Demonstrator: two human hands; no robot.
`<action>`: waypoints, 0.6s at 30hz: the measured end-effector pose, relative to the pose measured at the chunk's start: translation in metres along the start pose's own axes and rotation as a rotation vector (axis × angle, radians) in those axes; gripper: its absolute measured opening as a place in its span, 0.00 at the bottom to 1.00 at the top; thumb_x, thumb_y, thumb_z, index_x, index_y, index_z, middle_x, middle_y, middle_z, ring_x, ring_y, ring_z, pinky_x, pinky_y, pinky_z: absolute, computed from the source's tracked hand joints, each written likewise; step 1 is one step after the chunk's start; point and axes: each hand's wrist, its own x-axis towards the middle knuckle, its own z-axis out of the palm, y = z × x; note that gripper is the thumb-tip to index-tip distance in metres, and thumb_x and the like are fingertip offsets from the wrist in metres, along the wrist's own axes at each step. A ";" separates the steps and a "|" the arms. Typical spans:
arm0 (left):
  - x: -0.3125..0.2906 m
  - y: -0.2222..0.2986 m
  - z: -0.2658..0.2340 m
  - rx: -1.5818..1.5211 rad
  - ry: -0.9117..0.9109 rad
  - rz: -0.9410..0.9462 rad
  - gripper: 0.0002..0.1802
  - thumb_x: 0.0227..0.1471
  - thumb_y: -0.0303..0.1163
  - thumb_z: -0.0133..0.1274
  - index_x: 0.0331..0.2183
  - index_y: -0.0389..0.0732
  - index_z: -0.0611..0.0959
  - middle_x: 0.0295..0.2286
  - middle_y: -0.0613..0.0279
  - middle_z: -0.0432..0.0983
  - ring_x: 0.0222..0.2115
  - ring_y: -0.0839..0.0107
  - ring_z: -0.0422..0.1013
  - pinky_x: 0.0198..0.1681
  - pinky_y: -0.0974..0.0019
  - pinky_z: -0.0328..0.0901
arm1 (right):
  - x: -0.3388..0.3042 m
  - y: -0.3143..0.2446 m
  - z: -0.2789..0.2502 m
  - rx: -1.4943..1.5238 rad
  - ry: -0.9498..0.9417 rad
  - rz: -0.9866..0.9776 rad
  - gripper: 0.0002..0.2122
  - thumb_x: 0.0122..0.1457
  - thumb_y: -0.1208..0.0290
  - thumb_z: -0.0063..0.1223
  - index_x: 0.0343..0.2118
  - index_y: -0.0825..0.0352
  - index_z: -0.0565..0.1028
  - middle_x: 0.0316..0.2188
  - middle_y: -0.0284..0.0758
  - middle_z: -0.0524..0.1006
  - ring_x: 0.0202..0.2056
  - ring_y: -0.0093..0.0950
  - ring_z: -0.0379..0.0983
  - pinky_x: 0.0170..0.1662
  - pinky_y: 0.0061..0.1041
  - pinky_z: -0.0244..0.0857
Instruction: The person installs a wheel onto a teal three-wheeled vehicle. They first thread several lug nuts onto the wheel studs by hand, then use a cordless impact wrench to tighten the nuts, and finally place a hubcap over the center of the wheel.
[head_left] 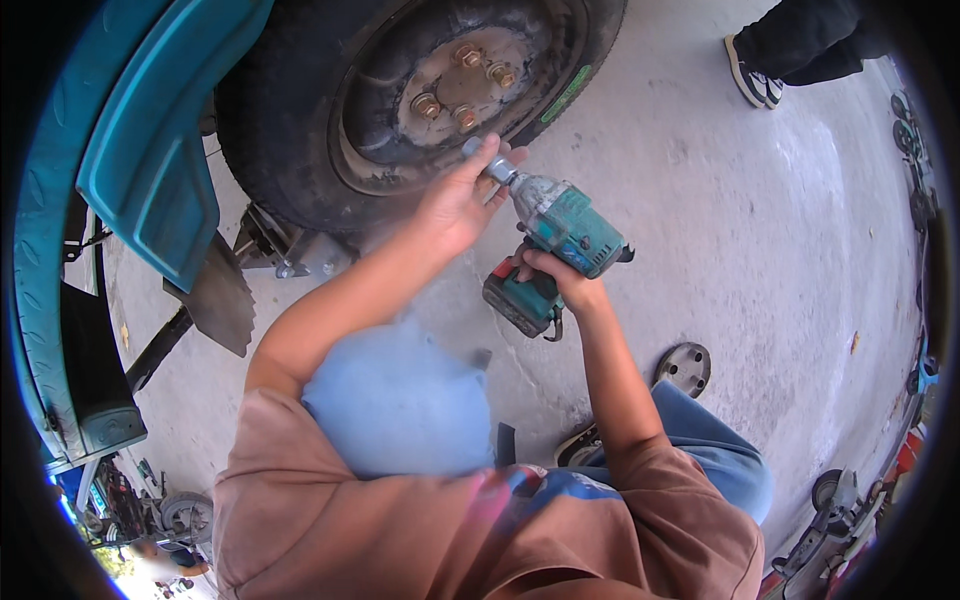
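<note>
Impact wrench [580, 228], near wheel [415, 80]: right hand [562, 275] grasping it, left hand [455, 208] with fingers curled around socket [501, 170]. Hazard, from where I stand: accidental start could twist those fingers.

Wheel's tire [275, 165] cut off at top edge. Teal panel [150, 180] runs out past upper left. Bystander: trousers [815, 42] and shoes only, rest beyond frame. Left hand [455, 212]: fingers partly behind the socket [500, 170]. Power wrench [575, 228]: grip mostly covered by right hand [566, 280]. Left knee [400, 405] hazy; shirt print [530, 485] smeared. Lower-left clutter [185, 515] too small to sort.
</note>
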 end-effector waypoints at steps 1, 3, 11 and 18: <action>0.000 -0.001 -0.001 0.002 -0.009 -0.023 0.18 0.55 0.49 0.58 0.41 0.46 0.79 0.50 0.61 0.74 0.57 0.73 0.59 0.64 0.59 0.43 | -0.001 -0.002 0.001 0.046 -0.004 0.039 0.04 0.54 0.77 0.56 0.32 0.71 0.77 0.25 0.35 0.80 0.27 0.23 0.77 0.34 0.24 0.71; 0.001 -0.006 -0.004 0.006 -0.026 -0.070 0.18 0.55 0.49 0.58 0.40 0.48 0.79 0.50 0.62 0.74 0.56 0.74 0.59 0.63 0.61 0.44 | 0.002 0.007 -0.003 0.103 -0.020 0.082 0.05 0.54 0.75 0.56 0.32 0.72 0.77 0.25 0.36 0.80 0.27 0.25 0.77 0.36 0.24 0.71; 0.009 -0.015 -0.013 -0.016 0.096 -0.010 0.22 0.51 0.50 0.62 0.42 0.50 0.77 0.47 0.69 0.76 0.49 0.77 0.62 0.57 0.66 0.51 | 0.003 0.008 -0.007 0.377 -0.066 0.235 0.15 0.53 0.77 0.56 0.45 0.72 0.73 0.26 0.39 0.79 0.26 0.29 0.77 0.36 0.27 0.73; 0.007 -0.018 -0.007 -0.023 0.140 -0.016 0.25 0.48 0.47 0.66 0.44 0.50 0.75 0.46 0.67 0.76 0.46 0.77 0.64 0.54 0.66 0.53 | 0.001 0.020 -0.005 0.083 -0.073 0.066 0.15 0.54 0.71 0.60 0.44 0.69 0.74 0.29 0.35 0.78 0.28 0.25 0.75 0.36 0.27 0.71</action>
